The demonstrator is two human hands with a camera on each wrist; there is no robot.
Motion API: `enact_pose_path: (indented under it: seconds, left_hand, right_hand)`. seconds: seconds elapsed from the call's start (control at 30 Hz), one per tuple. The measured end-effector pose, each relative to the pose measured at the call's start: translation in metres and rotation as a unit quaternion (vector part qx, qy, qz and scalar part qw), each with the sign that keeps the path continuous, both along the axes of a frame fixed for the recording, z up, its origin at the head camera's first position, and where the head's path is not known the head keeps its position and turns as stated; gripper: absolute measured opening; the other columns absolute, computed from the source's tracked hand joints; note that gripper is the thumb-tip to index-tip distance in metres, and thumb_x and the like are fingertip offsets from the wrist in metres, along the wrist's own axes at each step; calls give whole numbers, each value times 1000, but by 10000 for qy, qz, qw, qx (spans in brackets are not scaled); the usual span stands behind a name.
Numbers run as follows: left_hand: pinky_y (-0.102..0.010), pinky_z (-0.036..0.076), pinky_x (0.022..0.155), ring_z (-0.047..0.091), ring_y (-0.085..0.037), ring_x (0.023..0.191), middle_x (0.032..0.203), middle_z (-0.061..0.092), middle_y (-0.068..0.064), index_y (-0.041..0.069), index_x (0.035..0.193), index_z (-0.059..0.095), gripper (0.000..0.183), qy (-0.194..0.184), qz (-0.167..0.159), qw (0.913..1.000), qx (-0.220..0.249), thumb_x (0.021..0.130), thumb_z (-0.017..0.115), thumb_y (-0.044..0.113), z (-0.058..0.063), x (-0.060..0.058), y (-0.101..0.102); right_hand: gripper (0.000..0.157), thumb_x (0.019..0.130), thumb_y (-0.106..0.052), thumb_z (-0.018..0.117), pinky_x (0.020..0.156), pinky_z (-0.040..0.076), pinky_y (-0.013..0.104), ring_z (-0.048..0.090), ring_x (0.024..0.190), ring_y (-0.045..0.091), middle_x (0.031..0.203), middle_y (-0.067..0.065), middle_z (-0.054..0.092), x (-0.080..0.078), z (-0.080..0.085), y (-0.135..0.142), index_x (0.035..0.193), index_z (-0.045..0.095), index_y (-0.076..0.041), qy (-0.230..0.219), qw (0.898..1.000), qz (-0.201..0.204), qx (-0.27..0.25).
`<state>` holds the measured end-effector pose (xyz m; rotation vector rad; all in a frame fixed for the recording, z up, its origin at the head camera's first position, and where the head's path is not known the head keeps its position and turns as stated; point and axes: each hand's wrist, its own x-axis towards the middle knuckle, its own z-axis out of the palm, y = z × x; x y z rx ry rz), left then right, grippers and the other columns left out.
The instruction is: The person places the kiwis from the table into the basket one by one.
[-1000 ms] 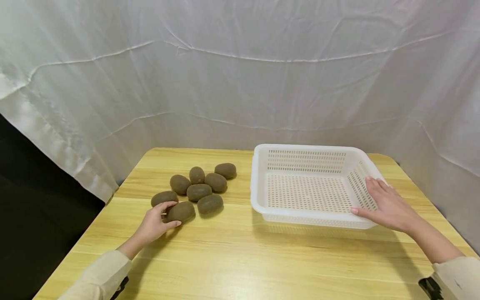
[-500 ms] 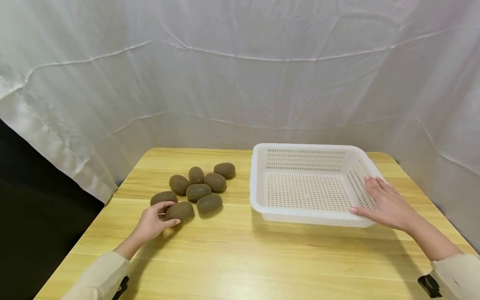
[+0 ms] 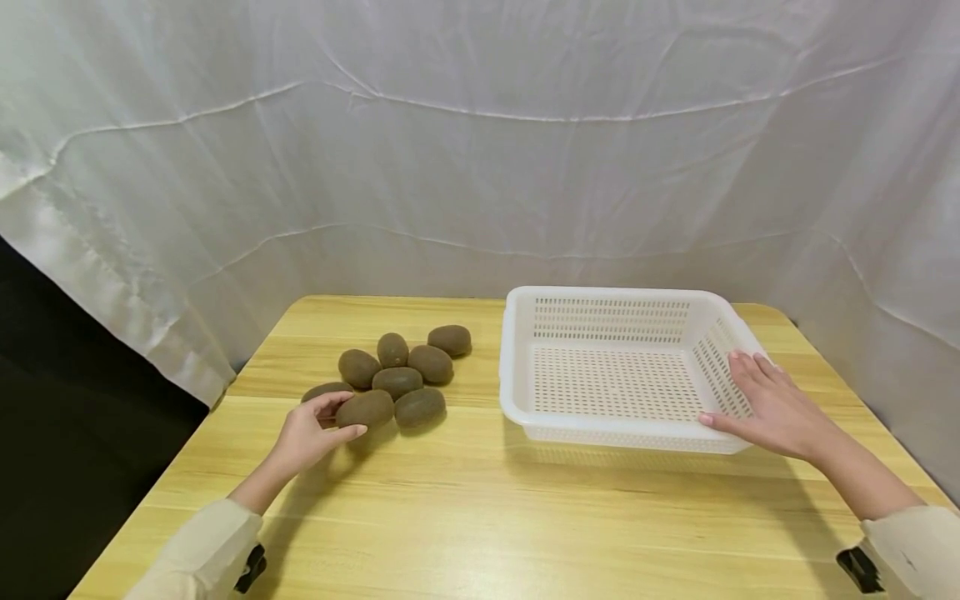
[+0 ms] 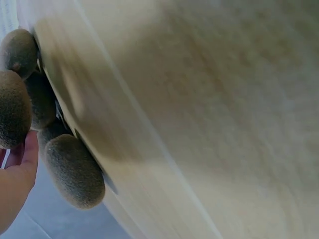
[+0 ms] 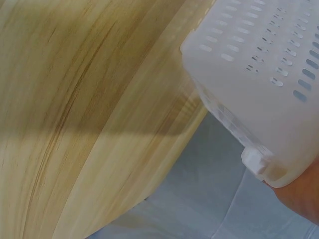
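My left hand (image 3: 309, 435) holds a brown kiwi (image 3: 365, 409) between thumb and fingers, at the near side of a group of kiwis. In the left wrist view that kiwi (image 4: 13, 109) sits at the fingertips by the left edge. Behind the hand another kiwi (image 3: 327, 390) is partly hidden. Several more lie close by, among them a kiwi (image 3: 420, 409) just to the right. My right hand (image 3: 780, 410) rests with straight fingers on the right rim of a white plastic basket (image 3: 517, 358). In the right wrist view only a bit of that hand (image 5: 301, 196) shows beside the basket (image 5: 249, 94).
The wooden table (image 3: 480, 525) carries the kiwis at left and the basket at right. Its far edge meets a pale grey curtain (image 3: 480, 183). Black cloth (image 3: 67, 433) hangs at the left. Nothing is visible inside the basket.
The kiwi in my left hand has risen slightly off the table, and its shadow now shows apart below it. The right hand and the basket have hardly moved.
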<state>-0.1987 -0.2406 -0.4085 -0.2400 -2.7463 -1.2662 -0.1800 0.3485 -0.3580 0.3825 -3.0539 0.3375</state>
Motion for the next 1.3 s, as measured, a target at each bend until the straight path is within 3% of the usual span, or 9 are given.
enact_pose_path:
  seconds: [0.53,0.87,1.3]
  left_hand:
    - [-16,52,73,63,-12,90,110,65,-18,-1,116,61,47,198,-230,9990,325,76,77,16,16,-1,13]
    - [-13,51,76,64,-28,98,115,63,-20,-1,120,58,49,68,-228,9980,580,79,74,18,27,-3,23]
    - [-28,54,86,60,-31,108,121,60,-18,0,124,55,53,-227,-583,9935,951,79,74,18,34,-9,53]
  right_hand:
    - [100,83,-51,59,109,7,65,9,133,57,143,41,15,2,1,-1,141,12,17,-21,10000,-5,-29]
    - [101,83,-51,59,109,7,65,8,133,57,144,40,16,2,2,-2,141,11,16,-18,10000,-13,-63]
    - [102,82,-53,59,107,8,67,2,134,56,145,39,14,3,3,-2,142,11,15,-78,9999,-84,-109]
